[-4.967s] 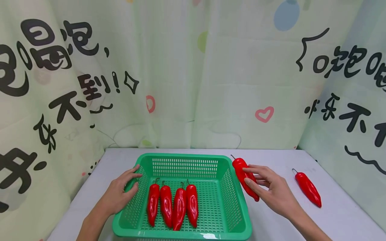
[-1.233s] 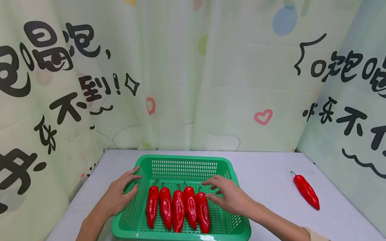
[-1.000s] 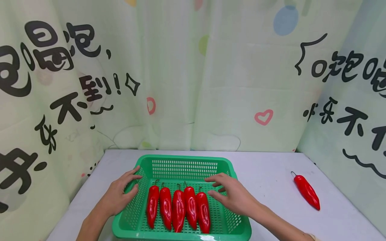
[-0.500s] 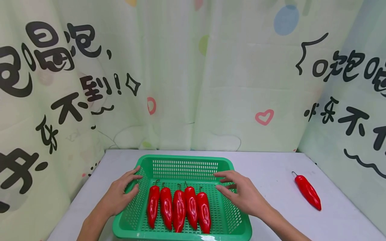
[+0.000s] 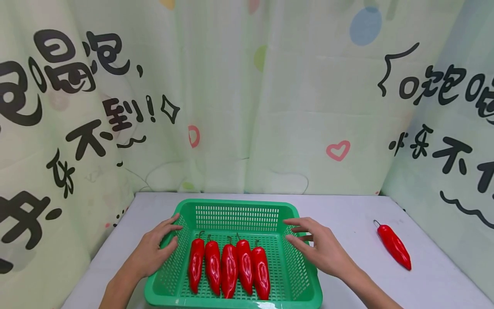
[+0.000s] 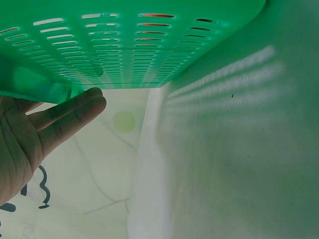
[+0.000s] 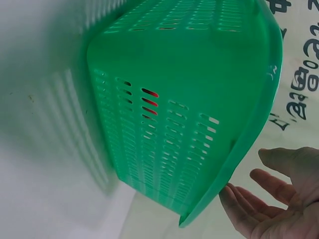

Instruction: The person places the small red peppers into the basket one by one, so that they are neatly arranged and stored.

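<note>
A green plastic basket (image 5: 239, 302) with slotted walls stands on the table. Several glossy red chili peppers (image 5: 229, 270) lie side by side in it, stems toward the far wall. My left hand (image 5: 152, 246) rests at the basket's left rim; in the left wrist view its straight fingers (image 6: 75, 117) lie along the rim's underside. My right hand (image 5: 322, 246) hovers at the right rim with fingers spread and nothing in them. In the right wrist view that hand (image 7: 284, 199) shows its fingertips right by the rim.
One more red chili pepper (image 5: 393, 246) lies on the white table (image 5: 347, 214), to the right of the basket. A pale curtain (image 5: 231, 107) with black lettering hangs behind the table and along both sides.
A red chili pepper that my right hand held outside the basket now lies in it, rightmost of the row. The right hand released it and drew back rightward. My left hand stayed put.
</note>
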The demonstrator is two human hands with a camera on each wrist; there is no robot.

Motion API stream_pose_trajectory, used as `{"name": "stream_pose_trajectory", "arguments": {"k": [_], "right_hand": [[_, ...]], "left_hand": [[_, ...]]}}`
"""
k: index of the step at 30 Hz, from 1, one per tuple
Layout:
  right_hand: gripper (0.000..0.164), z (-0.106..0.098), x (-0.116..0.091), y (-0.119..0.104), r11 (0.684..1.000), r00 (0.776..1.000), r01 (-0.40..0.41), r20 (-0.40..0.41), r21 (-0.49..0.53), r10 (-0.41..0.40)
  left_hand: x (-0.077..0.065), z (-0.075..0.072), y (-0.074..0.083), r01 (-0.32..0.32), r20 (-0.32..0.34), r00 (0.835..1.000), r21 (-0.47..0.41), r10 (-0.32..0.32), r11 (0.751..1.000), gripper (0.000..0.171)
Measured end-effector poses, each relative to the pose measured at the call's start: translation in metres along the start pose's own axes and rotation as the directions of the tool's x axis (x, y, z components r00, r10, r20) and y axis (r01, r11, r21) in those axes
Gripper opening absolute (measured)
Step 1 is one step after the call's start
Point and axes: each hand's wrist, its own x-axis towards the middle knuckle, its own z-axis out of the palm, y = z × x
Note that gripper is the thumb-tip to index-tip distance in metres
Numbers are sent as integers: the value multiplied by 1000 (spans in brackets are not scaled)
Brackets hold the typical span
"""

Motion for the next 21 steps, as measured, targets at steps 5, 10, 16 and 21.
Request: {"name": "stream_pose_trajectory", "arguments": {"k": [5, 10, 16, 21], "right_hand": [[40, -4, -3, 7, 1000, 1000, 5, -22, -17, -5], [40, -10, -7, 13, 999, 999, -14, -45, -38, 12], [41, -17, -10, 20, 995, 997, -61, -61, -76, 56], [41, -23, -12, 27, 992, 994, -69, -91, -109, 59]], "left_hand": [[0, 0, 0, 4, 4, 1000, -3, -4, 1000, 28], [0, 0, 0, 2, 0, 1000, 1, -2, 1000, 28], [0, 0, -1, -3, -5, 1000, 6, 3, 1000, 28], [0, 1, -1, -3, -4, 1000, 9, 3, 1000, 28]]}}
